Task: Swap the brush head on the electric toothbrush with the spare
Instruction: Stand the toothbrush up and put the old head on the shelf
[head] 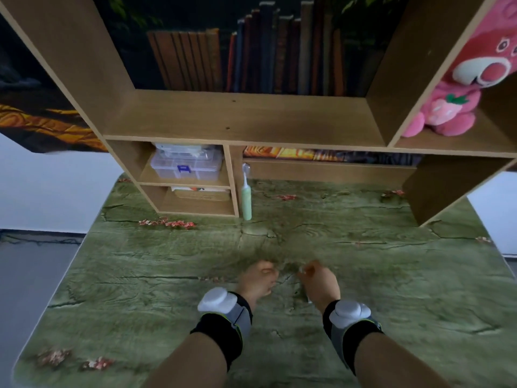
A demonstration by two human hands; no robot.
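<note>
The electric toothbrush (246, 201) has a pale green handle and a white brush head. It stands upright at the back of the table, leaning against the shelf's divider. Both hands are well in front of it, close together over the middle of the table. My right hand (320, 284) is closed on a small whitish piece that looks like the spare brush head (303, 271). One end shows at the fingertips and a white tip pokes out below the palm. My left hand (258, 280) is curled beside it, with nothing visible in its fingers. Motion blurs both hands.
A wooden shelf unit (237, 119) stands across the back of the green patterned table (140, 275). Its left cubbies hold a clear plastic box (186, 165) and a tan box (201, 193). A pink plush toy (458, 102) sits on the upper right shelf.
</note>
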